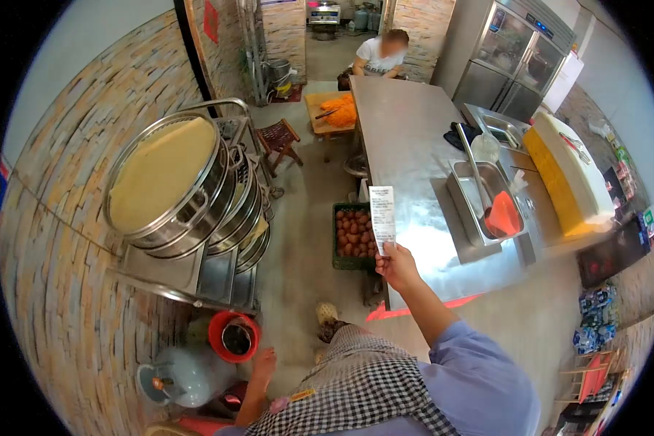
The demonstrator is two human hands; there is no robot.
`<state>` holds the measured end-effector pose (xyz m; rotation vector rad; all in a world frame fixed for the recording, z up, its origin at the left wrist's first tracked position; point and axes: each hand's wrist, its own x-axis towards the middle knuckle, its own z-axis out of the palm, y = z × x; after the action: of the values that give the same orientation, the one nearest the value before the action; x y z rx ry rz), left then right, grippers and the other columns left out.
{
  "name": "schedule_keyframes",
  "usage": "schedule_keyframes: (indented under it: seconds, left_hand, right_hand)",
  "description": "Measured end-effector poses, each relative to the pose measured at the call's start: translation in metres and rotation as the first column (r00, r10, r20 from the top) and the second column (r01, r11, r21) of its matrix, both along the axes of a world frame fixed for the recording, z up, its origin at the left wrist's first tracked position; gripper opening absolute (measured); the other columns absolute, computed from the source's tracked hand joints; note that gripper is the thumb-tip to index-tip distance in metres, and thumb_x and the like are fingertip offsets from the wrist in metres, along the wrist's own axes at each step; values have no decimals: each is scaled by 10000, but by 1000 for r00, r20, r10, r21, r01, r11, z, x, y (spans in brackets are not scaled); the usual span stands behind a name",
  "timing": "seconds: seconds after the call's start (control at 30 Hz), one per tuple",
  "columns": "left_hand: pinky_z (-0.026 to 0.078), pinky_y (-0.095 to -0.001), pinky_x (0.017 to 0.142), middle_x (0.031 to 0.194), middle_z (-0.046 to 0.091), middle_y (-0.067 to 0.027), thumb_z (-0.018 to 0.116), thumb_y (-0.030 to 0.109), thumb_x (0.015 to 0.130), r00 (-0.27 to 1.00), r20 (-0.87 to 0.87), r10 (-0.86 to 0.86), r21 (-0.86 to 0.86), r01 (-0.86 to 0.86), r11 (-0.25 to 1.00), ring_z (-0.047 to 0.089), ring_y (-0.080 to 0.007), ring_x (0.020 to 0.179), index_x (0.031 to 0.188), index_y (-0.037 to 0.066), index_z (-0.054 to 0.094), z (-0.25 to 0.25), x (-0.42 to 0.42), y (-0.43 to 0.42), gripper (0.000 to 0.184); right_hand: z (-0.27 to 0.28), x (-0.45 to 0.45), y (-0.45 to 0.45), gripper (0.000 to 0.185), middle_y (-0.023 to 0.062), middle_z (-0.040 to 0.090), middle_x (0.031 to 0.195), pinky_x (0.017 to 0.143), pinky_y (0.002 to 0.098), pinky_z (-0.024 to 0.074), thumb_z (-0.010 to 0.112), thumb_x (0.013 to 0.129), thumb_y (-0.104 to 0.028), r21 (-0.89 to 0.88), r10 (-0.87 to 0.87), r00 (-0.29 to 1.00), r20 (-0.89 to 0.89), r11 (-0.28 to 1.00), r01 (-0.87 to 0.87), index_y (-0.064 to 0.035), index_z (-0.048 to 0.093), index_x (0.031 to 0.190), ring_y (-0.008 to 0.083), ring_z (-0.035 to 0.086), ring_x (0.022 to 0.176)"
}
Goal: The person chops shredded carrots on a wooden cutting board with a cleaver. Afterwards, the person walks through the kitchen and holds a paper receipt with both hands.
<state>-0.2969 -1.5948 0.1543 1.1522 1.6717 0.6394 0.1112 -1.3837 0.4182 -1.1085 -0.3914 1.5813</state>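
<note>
My right hand (398,267) is closed on the lower end of a printed paper receipt (382,218), pinching it between thumb and fingers. The receipt is held upright above the near left edge of a steel worktable (414,145). Behind and below it, a dark green crate (336,254) of round reddish-brown items, perhaps potatoes, stands on the floor. My left hand (264,363) hangs low at my side, loosely open and holding nothing that I can see. Close to it is a red bucket (216,334) with a dark vessel inside.
On the left, a steel trolley (174,280) carries stacked steamer pans (167,174). A gas cylinder (185,378) stands below. A steel basin (469,196) with an orange-red scoop (503,214) lies on the worktable. Another person (380,58) sits beyond, near a low wooden table (316,105).
</note>
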Motion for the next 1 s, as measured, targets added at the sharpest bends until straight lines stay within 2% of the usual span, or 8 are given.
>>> schedule_keyframes:
  seconds: [0.03, 0.23, 0.33, 0.53, 0.63, 0.73, 0.83, 1.0]
  left_hand:
    - [470, -328, 859, 1094, 627, -140, 538, 173, 887, 992, -82, -91, 15, 92, 996, 597, -249, 1020, 1155, 7, 569, -1, 3, 16, 316]
    - [452, -329, 897, 1152, 603, -161, 540, 194, 895, 956, 11, -293, -138, 292, 946, 584, -261, 1058, 1236, 15, 519, 83, 33, 120, 386]
    - [455, -344, 890, 1162, 595, -170, 531, 235, 900, 903, -127, -410, -234, 374, 897, 582, -275, 1058, 1234, 17, 518, 131, 37, 180, 399]
    - [454, -381, 886, 1150, 595, -173, 505, 284, 902, 736, -281, -616, -161, 597, 786, 575, -326, 1042, 1235, 38, 523, 114, 28, 291, 415]
    - [444, -390, 895, 1160, 587, -169, 516, 285, 894, 679, -272, -682, -185, 659, 729, 562, -332, 1053, 1222, 47, 532, 146, 65, 344, 406]
    - [436, -398, 899, 1190, 565, -174, 507, 284, 898, 628, -198, -752, -191, 728, 658, 540, -333, 1079, 1216, 48, 532, 134, 95, 384, 397]
    - [428, -403, 908, 1220, 540, -181, 493, 284, 907, 423, -197, -884, -157, 877, 455, 521, -336, 1101, 1229, 50, 517, 144, 132, 428, 398]
    - [431, -410, 908, 1215, 541, -184, 492, 274, 912, 246, -241, -939, -100, 956, 276, 518, -342, 1105, 1260, 52, 486, 139, 170, 509, 412]
  right_hand:
    - [1, 1, 8, 146, 62, 571, 737, 480, 249, 412, 507, 935, -197, -1, -28, 999, 14, 1000, 28, -57, 519, 972, 113, 492, 540]
    - [-6, 11, 73, 150, 50, 569, 754, 429, 233, 357, 513, 937, -202, 39, -173, 984, 39, 984, 171, -55, 510, 968, 95, 465, 515]
    - [-17, 17, 113, 123, 41, 584, 787, 432, 225, 363, 527, 928, -199, 56, -231, 973, -29, 971, 232, -90, 520, 985, 90, 475, 540]
    - [-11, 37, 168, 117, 54, 595, 775, 457, 235, 423, 530, 916, -130, 47, -401, 915, -39, 914, 403, -33, 537, 981, 102, 516, 554]
    - [-23, 58, 177, 127, 64, 612, 805, 482, 249, 457, 527, 908, -106, 52, -442, 897, -1, 896, 442, -16, 547, 995, 111, 548, 589]
    - [-20, 73, 178, 157, 98, 621, 851, 527, 250, 483, 515, 900, -80, 19, -476, 878, 46, 880, 475, 5, 531, 1030, 133, 575, 642]
    - [-16, 86, 178, 177, 130, 626, 901, 554, 259, 494, 499, 895, -60, 11, -525, 846, 93, 850, 527, 15, 519, 1054, 159, 594, 681]
    - [-22, 96, 196, 194, 132, 628, 927, 562, 268, 504, 497, 889, -47, 0, -602, 784, 148, 793, 609, 19, 516, 1071, 162, 608, 703]
